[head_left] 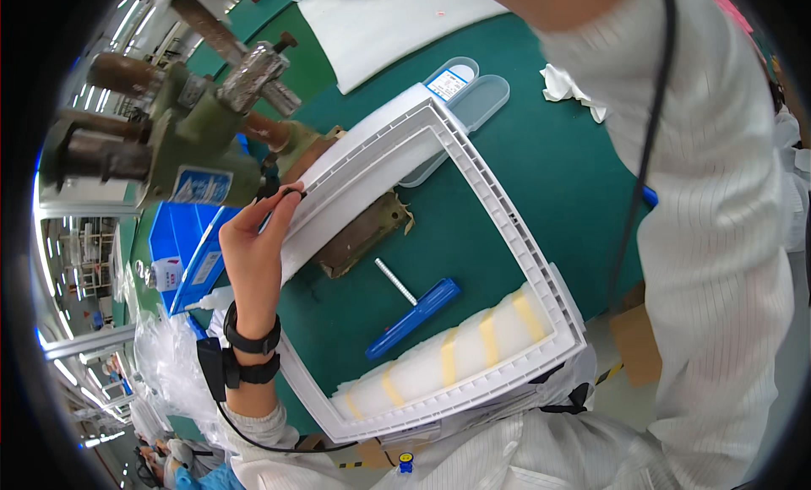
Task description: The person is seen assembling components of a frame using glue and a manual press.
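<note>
A white rectangular plastic frame with ribbed edges lies tilted across the bench, its near side close to my body. At its left side is my left hand, thumb and forefinger pinched on a small black piece against the rim. What the piece is, I cannot make out. A black strap and small device sit on that wrist. My right arm, in a white striped sleeve, reaches up past the top edge; only bare skin near the wrist shows, and the hand is out of the picture.
A green, rusty hand press stands at left beside a blue bin. Inside the frame opening lie a blue-handled tool with a threaded rod, a metal block and a taped foam roll. Beyond are clear plastic cases and white foam sheet.
</note>
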The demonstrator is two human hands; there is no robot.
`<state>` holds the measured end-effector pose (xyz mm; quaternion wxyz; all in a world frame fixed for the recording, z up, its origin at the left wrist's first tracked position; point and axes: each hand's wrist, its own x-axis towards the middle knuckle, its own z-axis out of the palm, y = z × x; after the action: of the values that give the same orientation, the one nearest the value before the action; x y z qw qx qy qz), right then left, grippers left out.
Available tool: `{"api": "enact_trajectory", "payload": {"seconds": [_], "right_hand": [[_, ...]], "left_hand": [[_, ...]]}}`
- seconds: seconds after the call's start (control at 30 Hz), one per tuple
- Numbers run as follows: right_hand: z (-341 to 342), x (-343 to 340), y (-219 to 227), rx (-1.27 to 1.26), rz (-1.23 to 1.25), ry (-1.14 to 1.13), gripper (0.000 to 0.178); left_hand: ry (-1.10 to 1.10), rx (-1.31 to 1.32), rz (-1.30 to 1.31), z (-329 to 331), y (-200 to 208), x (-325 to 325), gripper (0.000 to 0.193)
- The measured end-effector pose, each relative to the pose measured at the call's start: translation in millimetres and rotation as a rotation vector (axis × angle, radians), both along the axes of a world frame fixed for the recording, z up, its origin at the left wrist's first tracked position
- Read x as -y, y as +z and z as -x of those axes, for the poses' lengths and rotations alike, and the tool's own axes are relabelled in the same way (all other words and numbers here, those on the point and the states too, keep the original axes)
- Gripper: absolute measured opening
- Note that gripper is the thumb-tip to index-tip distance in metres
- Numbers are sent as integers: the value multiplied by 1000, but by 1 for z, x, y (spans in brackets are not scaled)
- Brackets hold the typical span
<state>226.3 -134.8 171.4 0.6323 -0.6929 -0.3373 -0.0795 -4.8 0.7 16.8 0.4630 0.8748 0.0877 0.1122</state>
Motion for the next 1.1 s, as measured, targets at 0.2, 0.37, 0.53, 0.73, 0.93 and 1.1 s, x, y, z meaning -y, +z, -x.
{"api": "enact_trajectory", "payload": {"seconds": [0.2,0.37,0.53,0.73,0.93,1.1], "right_hand": [[128,169,-73,212,237,-47,21],[249,243,-121,-15,558,-51,9],[269,225,-149,29,570,-227,27],[260,212,-159,-1,763,-238,34],[264,213,-136,17,769,-307,24],[258,248,-109,-6,799,-180,25]], "left_hand": [[15,31,77,4,13,-15,27],[133,169,165,68,39,-47,28],[420,109,450,148,19,-61,32],[150,-79,733,192,13,-43,23],[27,-95,818,205,16,-39,14],[-82,-4,1079,254,34,-11,8]]}}
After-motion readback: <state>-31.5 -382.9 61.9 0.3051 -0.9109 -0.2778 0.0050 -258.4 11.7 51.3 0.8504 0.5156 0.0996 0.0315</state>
